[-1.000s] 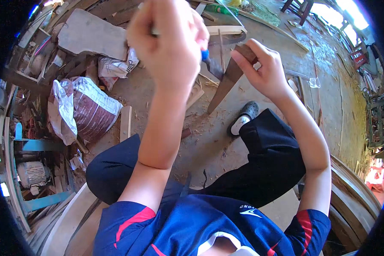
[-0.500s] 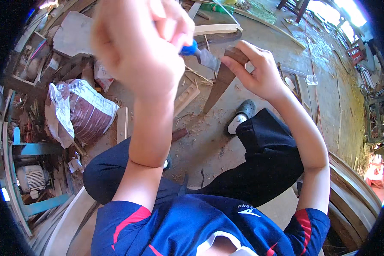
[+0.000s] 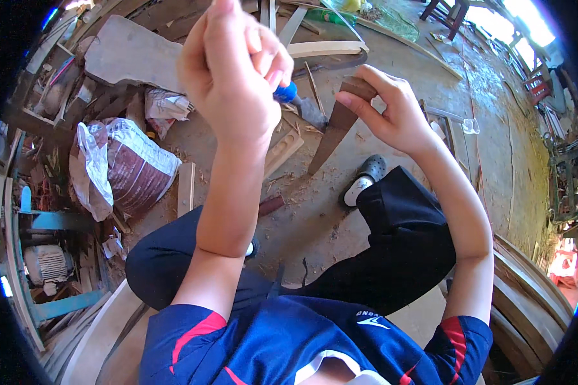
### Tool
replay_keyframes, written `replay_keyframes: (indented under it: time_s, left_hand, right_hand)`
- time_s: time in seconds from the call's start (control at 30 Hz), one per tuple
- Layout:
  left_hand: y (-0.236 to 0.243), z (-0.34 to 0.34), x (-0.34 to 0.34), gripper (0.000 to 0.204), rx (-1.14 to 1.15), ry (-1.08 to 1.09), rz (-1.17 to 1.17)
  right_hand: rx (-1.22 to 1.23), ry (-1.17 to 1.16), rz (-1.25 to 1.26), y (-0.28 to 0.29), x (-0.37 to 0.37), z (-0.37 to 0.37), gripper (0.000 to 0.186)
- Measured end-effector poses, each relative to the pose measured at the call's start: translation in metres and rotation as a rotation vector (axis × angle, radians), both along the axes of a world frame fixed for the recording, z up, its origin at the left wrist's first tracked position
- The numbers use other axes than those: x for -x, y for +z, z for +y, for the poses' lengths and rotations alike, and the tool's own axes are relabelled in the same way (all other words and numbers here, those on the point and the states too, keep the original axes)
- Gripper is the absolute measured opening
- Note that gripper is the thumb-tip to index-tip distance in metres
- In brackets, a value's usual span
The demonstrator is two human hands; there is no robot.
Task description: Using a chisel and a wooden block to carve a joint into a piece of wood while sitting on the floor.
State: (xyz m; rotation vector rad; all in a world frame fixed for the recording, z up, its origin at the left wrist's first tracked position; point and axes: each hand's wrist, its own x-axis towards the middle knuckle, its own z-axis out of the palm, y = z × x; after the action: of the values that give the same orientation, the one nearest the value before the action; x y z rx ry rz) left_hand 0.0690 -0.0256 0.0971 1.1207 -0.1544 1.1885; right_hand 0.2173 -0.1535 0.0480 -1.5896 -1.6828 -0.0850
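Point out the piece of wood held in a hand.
The brown tapering piece, gripped at its wide end by the right hand; the pale block beside the large sack and the hollowed one lie on the floor.

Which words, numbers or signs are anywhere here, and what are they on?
Blue shirt: white letters beside a white logo; I won't copy them.
Big sack: print, too small to read.
Smaller sack: any print is too blurred.
Blue-handled tool, wooden piece: none visible.

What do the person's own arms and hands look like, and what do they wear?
Below short navy sleeves, each with a red panel, the forearms are bare. The left hand and right hand show no gloves or watch.
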Motion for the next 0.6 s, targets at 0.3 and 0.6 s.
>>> replay_keyframes:
  time_s: [0.3,0.6]
  left_hand:
    - [0.0,0.006,-0.051,0.038,-0.279,-0.282,-0.422]
    - [-0.002,-0.003,-0.059,0.039,-0.475,0.071,-0.335]
  right_hand:
    - [-0.05,0.03,0.063,-0.004,0.003,0.003,0.028]
    - [-0.057,0.26,0.639,-0.025,0.012,0.018,0.032]
